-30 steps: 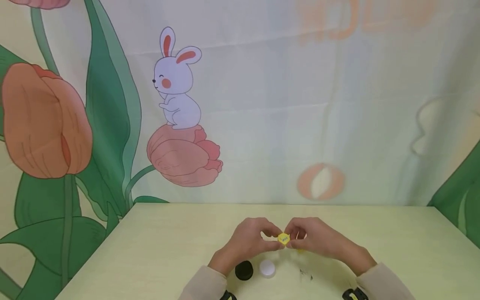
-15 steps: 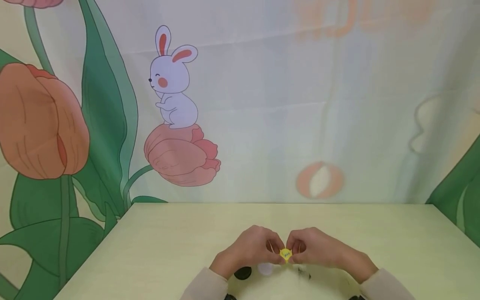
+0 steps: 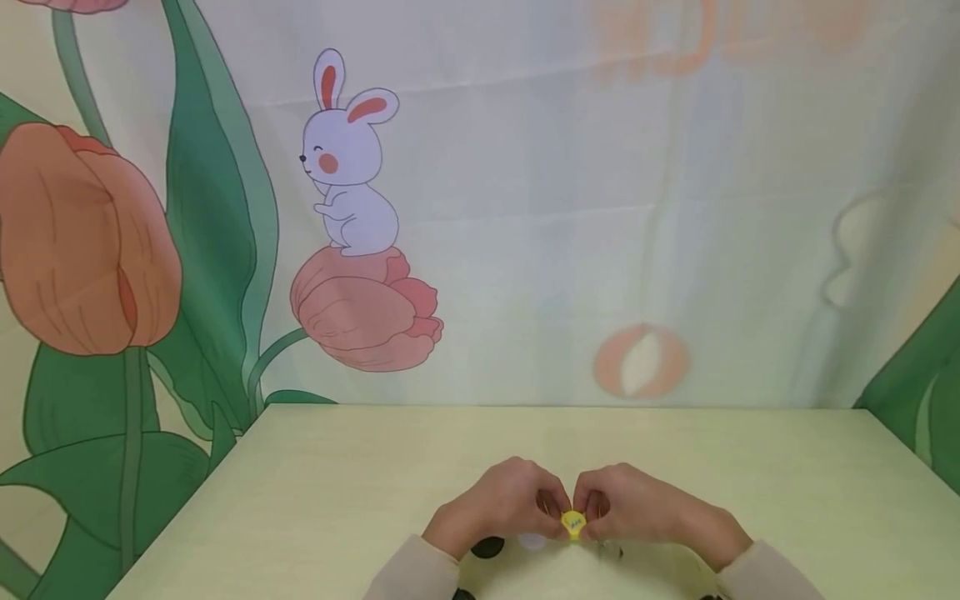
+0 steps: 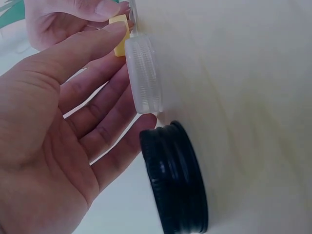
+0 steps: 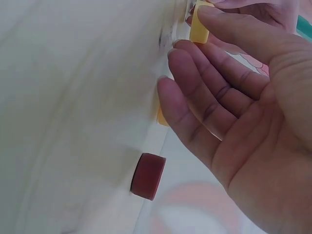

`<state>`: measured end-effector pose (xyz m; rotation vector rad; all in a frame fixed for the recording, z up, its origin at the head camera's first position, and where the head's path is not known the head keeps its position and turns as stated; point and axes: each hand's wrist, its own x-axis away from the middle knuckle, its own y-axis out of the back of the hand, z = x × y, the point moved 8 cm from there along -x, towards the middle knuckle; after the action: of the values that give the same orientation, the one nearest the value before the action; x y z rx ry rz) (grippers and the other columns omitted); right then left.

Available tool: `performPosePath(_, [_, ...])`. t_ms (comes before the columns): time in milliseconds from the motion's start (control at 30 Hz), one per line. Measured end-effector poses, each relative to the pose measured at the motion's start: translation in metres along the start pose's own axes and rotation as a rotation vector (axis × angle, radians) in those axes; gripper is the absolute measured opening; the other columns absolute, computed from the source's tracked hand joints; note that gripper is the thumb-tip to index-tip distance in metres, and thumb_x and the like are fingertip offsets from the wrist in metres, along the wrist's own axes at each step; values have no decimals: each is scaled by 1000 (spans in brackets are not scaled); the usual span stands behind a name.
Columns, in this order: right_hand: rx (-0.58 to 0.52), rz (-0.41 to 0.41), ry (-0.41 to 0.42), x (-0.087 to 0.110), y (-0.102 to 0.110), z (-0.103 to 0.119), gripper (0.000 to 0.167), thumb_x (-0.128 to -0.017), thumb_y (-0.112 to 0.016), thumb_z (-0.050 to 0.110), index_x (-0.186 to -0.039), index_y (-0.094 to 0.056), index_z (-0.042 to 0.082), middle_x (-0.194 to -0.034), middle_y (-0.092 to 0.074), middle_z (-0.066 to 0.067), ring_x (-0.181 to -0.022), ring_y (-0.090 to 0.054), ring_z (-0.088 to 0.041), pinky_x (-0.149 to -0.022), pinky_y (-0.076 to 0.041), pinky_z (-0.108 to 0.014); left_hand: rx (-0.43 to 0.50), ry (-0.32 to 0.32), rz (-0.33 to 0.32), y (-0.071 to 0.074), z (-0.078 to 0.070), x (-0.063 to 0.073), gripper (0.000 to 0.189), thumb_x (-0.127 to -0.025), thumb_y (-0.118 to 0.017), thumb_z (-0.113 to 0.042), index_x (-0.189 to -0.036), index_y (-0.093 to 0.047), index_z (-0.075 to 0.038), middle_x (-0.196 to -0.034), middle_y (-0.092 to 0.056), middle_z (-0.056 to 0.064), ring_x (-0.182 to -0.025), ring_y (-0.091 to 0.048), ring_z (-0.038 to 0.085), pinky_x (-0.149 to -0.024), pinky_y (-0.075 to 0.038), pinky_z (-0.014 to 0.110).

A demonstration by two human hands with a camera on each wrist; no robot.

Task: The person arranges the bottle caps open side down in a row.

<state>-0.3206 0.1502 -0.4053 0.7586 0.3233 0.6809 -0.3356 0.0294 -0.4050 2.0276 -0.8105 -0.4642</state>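
Observation:
A small yellow cap (image 3: 573, 523) with blue marks on its face is held between both hands, low over the table. My left hand (image 3: 513, 500) pinches its left side with thumb and fingertips. From the other side, the thumb and fingertips of my right hand (image 3: 641, 500) pinch it too. In the left wrist view, a ribbed white cap (image 4: 144, 75) stands right beside my left fingers, and a larger black cap (image 4: 175, 178) is nearer the wrist. Behind my right fingers, a second yellow piece (image 5: 162, 117) is mostly hidden.
A dark red cap (image 5: 148, 176) sits on the table in the right wrist view. Small dark marks (image 3: 611, 548) show on the pale table (image 3: 337, 483) close to the right hand. A printed cloth (image 3: 510, 250) hangs behind the table's far edge.
Both hands have come down and closer to the body with the yellow cap, tilting its face. They now partly cover the white and black caps in the head view.

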Motion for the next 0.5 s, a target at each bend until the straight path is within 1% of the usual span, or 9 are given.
performPosePath(300, [-18,9,-10,2,-4,0,19,-86,-87,11,-94,-70,15,-80,-65,11,-74,-60,-4,-70,-52,-25,-47,-1,14,-2,-3,0,16,-81,-95,-20,-90,-82,-19,-74,-66,-22,-72,-58,-8,-71,-48,13])
performPosePath(500, [-9,24,0,1,-5,2,20,-85,-88,11,-92,-70,15,-78,-64,12,-73,-59,-3,-70,-52,-25,-93,2,21,-5,-4,-1,16,-81,-95,-23,-90,-82,-21,-74,-65,-23,-72,-57,-8,-70,-47,13])
